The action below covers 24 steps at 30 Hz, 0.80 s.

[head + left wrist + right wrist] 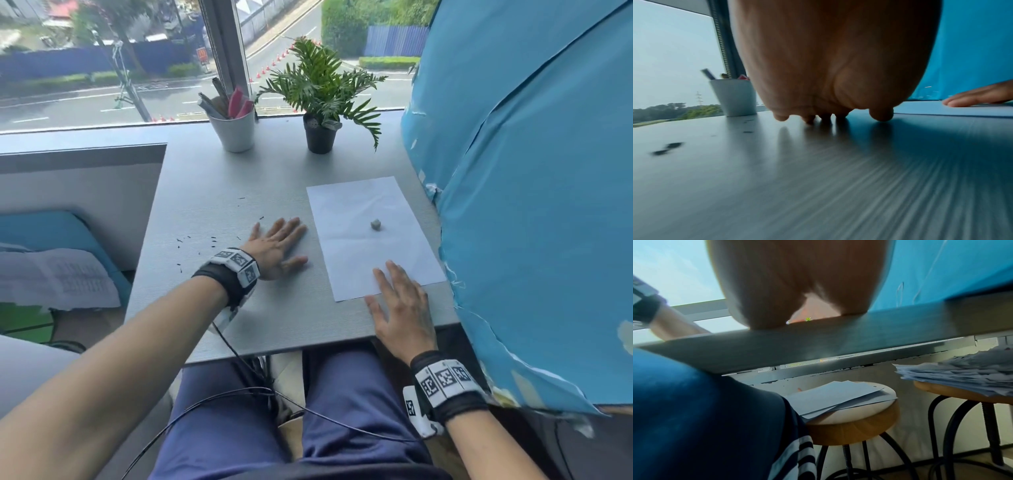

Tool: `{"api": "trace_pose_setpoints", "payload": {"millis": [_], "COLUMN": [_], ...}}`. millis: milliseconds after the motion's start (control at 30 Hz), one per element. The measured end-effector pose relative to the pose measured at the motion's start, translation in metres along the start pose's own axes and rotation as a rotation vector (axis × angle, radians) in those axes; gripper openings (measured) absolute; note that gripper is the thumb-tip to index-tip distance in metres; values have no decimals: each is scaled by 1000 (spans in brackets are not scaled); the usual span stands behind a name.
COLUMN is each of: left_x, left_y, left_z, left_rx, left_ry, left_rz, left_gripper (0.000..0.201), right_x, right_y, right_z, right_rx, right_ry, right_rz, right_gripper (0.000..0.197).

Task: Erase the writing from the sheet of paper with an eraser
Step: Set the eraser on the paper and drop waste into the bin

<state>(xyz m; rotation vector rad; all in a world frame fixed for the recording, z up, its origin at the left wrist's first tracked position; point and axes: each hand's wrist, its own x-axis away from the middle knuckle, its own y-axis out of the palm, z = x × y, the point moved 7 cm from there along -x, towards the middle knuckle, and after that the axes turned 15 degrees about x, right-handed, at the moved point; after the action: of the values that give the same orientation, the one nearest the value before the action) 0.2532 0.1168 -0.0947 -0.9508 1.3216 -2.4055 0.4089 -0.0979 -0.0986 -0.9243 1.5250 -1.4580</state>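
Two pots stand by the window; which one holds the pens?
The white pot, the left one of the two, has pens and markers sticking out. The black pot beside it holds a green plant.

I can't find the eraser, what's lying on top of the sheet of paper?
A small grey eraser sits mid-sheet on the paper, and the right hand's fingers rest on its near edge. What is beneath them stays hidden.

Any writing on the sheet of paper (370, 236) is unreadable (too faint).
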Motion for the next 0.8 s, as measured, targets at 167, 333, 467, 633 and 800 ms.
{"api": "trace_pose_setpoints", "payload": {"millis": [167, 333, 467, 633, 800], "left_x": [17, 5, -13, -24, 7], "left_y": [-16, -7, 19, -9, -28], "left_z": [-46, 22, 67, 10, -59], "left_rx": [-83, -88, -138, -60, -73], "left_ry": [-309, -44, 182, -10, -262], "left_rz": [90, 109, -32, 34, 80], "left_gripper": [97, 91, 81, 78, 90], "right_x": [-1, -1, -2, -2, -1], "right_y": [3, 9, 11, 13, 14], "right_z": [-1, 2, 3, 3, 3], "right_rx": [-8, 15, 24, 17, 14], "right_ry": [6, 1, -5, -11, -5], "right_rz": [13, 12, 13, 14, 29], "right_gripper": [66, 65, 65, 65, 65]}}
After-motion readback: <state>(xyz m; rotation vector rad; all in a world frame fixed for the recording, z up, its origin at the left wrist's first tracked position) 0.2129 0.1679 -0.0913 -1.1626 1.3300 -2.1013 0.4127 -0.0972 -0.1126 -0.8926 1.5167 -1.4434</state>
